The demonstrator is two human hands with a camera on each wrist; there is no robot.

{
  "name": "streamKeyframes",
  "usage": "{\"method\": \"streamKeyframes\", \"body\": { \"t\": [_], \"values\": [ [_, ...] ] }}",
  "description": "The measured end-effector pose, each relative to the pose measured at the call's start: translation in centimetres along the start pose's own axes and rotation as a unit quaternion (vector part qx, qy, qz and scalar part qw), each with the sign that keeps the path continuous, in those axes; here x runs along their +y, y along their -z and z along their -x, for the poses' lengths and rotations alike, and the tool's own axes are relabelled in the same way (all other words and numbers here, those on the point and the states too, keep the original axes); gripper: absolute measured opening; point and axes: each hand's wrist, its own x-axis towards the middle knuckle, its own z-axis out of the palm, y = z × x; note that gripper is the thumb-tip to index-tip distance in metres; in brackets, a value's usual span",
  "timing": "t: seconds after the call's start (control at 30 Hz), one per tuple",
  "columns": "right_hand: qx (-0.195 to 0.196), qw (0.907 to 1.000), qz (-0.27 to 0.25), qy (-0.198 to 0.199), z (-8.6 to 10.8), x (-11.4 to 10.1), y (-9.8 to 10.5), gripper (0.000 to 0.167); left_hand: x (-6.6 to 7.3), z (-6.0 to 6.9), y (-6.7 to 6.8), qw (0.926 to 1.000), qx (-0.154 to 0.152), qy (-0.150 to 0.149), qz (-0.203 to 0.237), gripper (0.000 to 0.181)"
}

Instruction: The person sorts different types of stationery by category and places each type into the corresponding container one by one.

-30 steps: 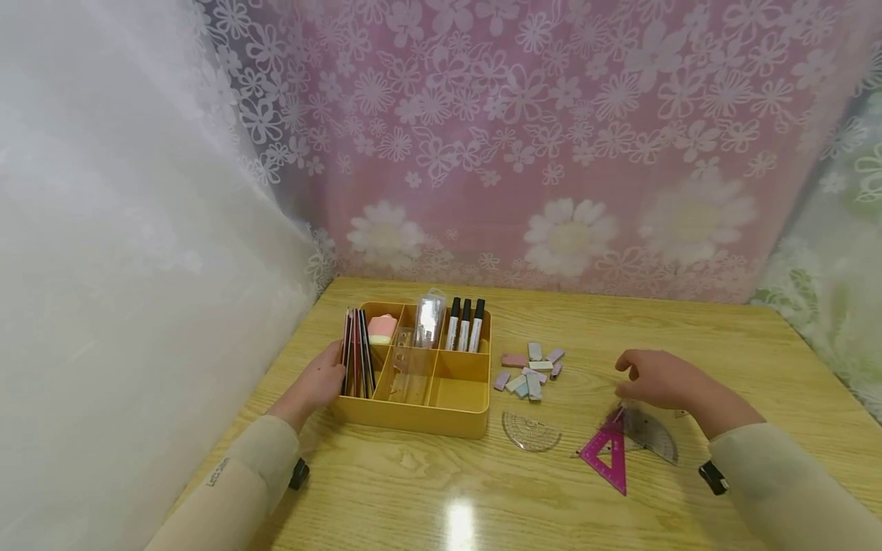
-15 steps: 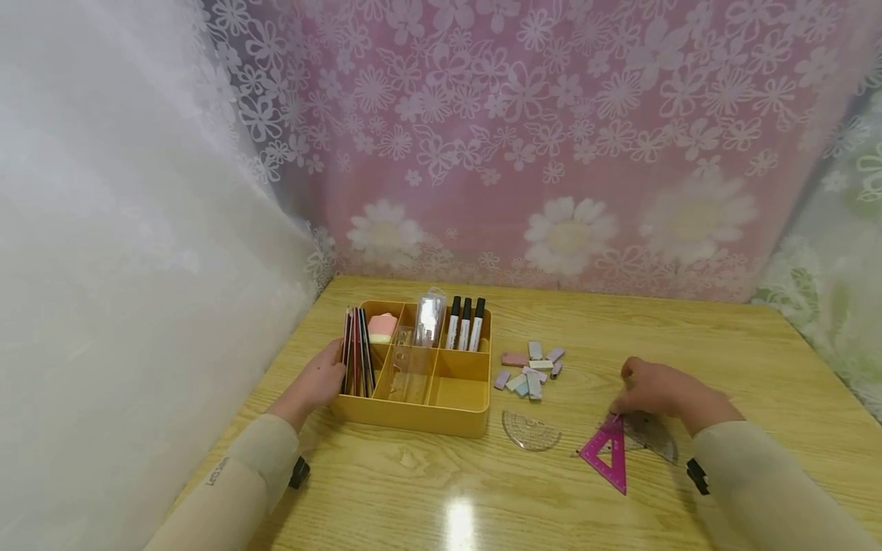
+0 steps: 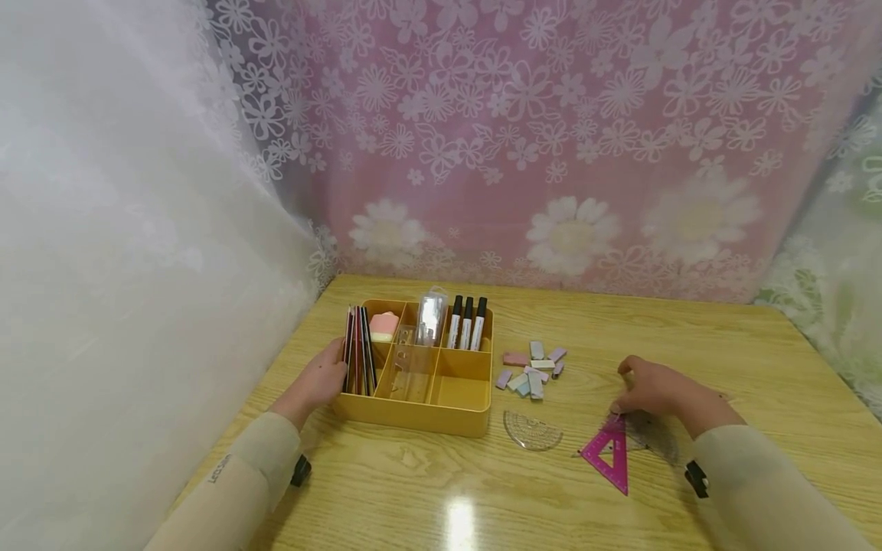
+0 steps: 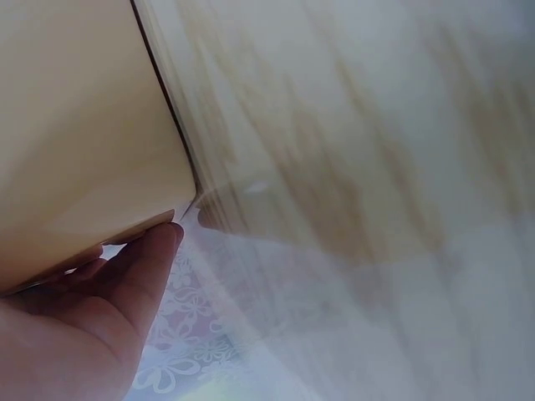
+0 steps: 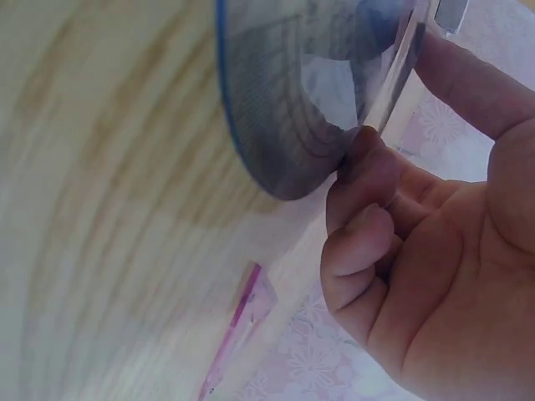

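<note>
My left hand (image 3: 320, 379) grips the left side of the yellow organizer box (image 3: 413, 417); in the left wrist view its fingers (image 4: 155, 263) touch the box wall (image 4: 92, 159) near a corner. On the right, my right hand (image 3: 658, 394) reaches down over a magenta set square (image 3: 617, 459) and a grey see-through protractor (image 3: 658, 438). The right wrist view shows the thumb and curled fingers (image 5: 359, 267) pinching clear pieces at the edge of the grey protractor (image 5: 276, 134), while the set square (image 5: 230, 334) lies apart from them. Which layers are pinched is partly hidden.
The box holds pencils (image 3: 358, 352), a pink item (image 3: 383, 325), clear rulers (image 3: 409, 367), a clear case (image 3: 430, 317) and black-capped markers (image 3: 466, 325). Several small erasers (image 3: 535, 384) lie right of it, with a clear protractor (image 3: 533, 431) below them. A floral curtain (image 3: 551, 153) hangs behind.
My right hand has come down and slightly left onto the protractor and set square, its fingers now against the pieces. The left hand has stayed at the box.
</note>
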Motion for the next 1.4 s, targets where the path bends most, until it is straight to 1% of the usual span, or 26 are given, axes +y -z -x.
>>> {"method": "streamKeyframes", "body": {
  "t": [0.2, 0.3, 0.43, 0.57, 0.63, 0.7, 0.83, 1.0, 1.17, 1.3, 1.4],
  "values": [
    [0.004, 0.9999, -0.012, 0.004, -0.1, 0.2, -0.2, 0.086, 0.0, 0.0, 0.0, 1.0, 0.003, 0.001, 0.001, 0.056],
    [0.007, 0.9996, -0.018, 0.019, -0.1, 0.4, -0.3, 0.086, -0.1, -0.1, -0.1, 1.0, 0.003, 0.001, 0.001, 0.056],
    [0.011, 0.9984, -0.04, 0.039, 0.0, 0.7, -0.2, 0.08, -0.2, -0.1, -0.1, 1.0, 0.001, 0.002, 0.002, 0.056],
    [0.014, 0.9963, -0.074, 0.042, -0.1, 1.2, -0.3, 0.075, -0.1, 0.0, -0.1, 1.0, -0.002, 0.003, 0.003, 0.056],
    [0.024, 0.9956, -0.081, 0.042, -0.1, 1.4, -0.3, 0.072, 0.0, 0.1, -0.1, 1.0, -0.002, 0.004, 0.004, 0.056],
    [0.038, 0.995, -0.082, 0.043, -0.1, 1.6, -0.3, 0.066, 0.1, 0.1, -0.1, 1.0, -0.002, 0.003, 0.002, 0.056],
    [0.062, 0.9933, -0.083, 0.05, 0.0, 1.6, 0.1, 0.048, 0.3, 0.1, 0.0, 1.0, 0.0, 0.005, 0.004, 0.056],
    [0.068, 0.9887, -0.111, 0.075, 0.5, 1.0, 0.8, 0.028, 0.2, 0.2, -0.1, 1.0, -0.001, 0.006, 0.007, 0.056],
    [0.047, 0.9821, -0.158, 0.092, 1.0, -0.2, 1.7, 0.016, 0.0, 0.1, -0.1, 1.0, -0.002, 0.007, 0.007, 0.056],
    [0.034, 0.9763, -0.187, 0.104, 1.5, -1.4, 2.5, 0.015, -0.1, 0.1, -0.1, 0.9999, -0.005, 0.011, 0.012, 0.056],
    [0.041, 0.9757, -0.182, 0.115, 1.8, -2.5, 2.9, 0.018, -0.1, 0.0, -0.1, 0.9998, -0.004, 0.011, 0.015, 0.056]
  ]
}}
